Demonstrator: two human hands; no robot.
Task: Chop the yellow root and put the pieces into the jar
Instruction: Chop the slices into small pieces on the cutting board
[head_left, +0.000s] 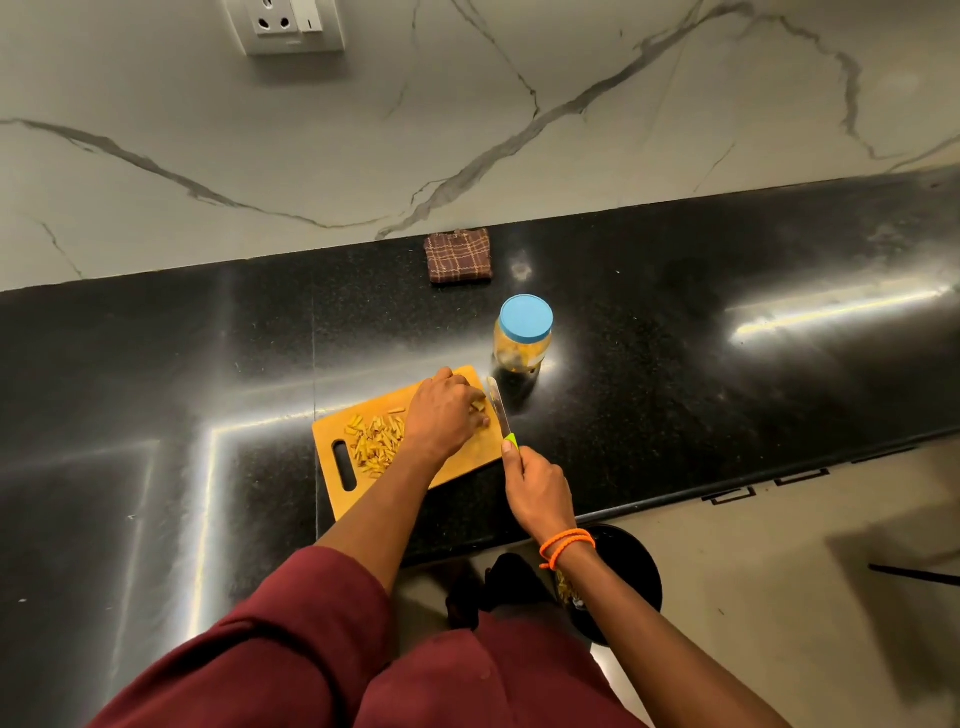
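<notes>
Chopping is well along: we see a heap of cut pieces (375, 441) on the wooden cutting board (467, 457). Our left hand (441, 413) pinches the remaining yellow root (479, 405); our right hand (537, 491) grips the knife (498, 405). The lidded jar (523, 335) stands just beyond, unfilled by this batch.

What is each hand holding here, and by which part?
Right hand grips the knife by its green handle. Left hand pins yellow root under its fingertips.
</notes>
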